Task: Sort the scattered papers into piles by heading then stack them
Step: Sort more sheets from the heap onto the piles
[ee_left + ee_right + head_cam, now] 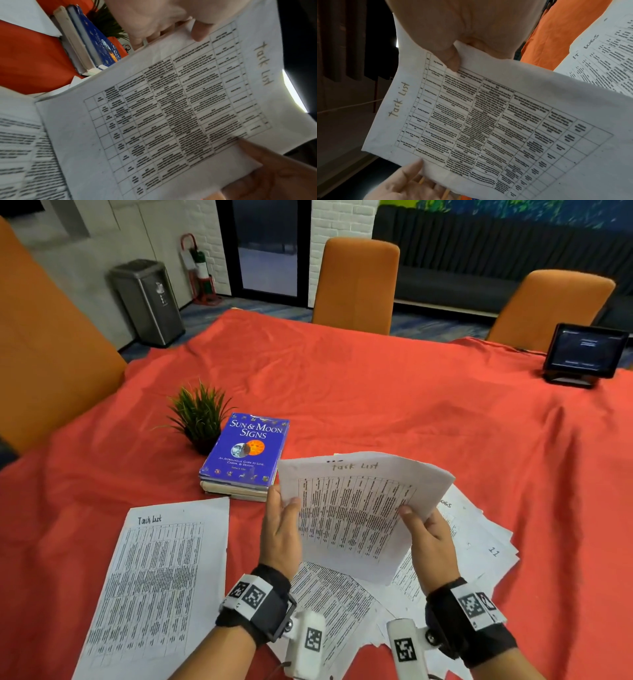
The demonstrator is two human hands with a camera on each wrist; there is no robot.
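A printed sheet headed "Task List" (pixel 356 515) is held up above the table, tilted towards me. My left hand (pixel 286 503) pinches its left edge, thumb on the printed face (pixel 199 32). My right hand (pixel 411 513) pinches its right edge the same way, thumb (pixel 452 59) on top. Another "Task List" sheet (pixel 154 577) lies flat on the red cloth at the left. Under the hands sprawls a loose heap of papers (pixel 479 546). One sheet in the heap is headed "IT Logs" (pixel 599 54).
A stack of books (pixel 245 453) topped by a blue one sits just beyond the held sheet, with a small potted plant (pixel 202 416) beside it. A tablet on a stand (pixel 585 354) is at the far right. Orange chairs (pixel 356 282) ring the red-clothed table (pixel 376 392).
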